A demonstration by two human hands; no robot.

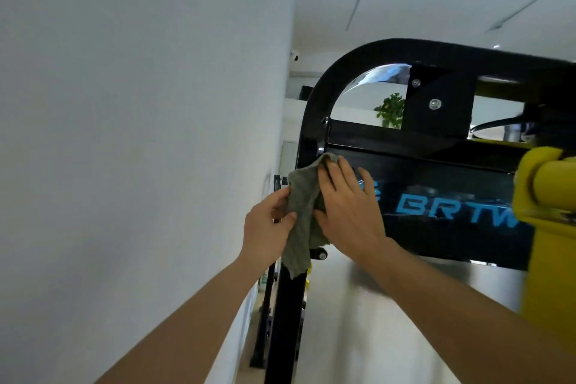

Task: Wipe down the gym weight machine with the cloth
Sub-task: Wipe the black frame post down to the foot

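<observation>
Hemmed left by wall (140,134), right by yellow arm (548,196); open gap through frame arch (314,103) above black panel (436,196); bolted bracket (436,103) blocking further right.

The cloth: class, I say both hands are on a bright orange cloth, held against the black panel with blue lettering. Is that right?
Not quite. The head view shows the cloth is grey-green, not orange. The left hand and right hand are on it, against the black panel with blue lettering.

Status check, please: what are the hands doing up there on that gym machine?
Left hand pinches the grey cloth. Right hand presses it flat on the black panel. Yellow arm sits to the right, apart.
</observation>
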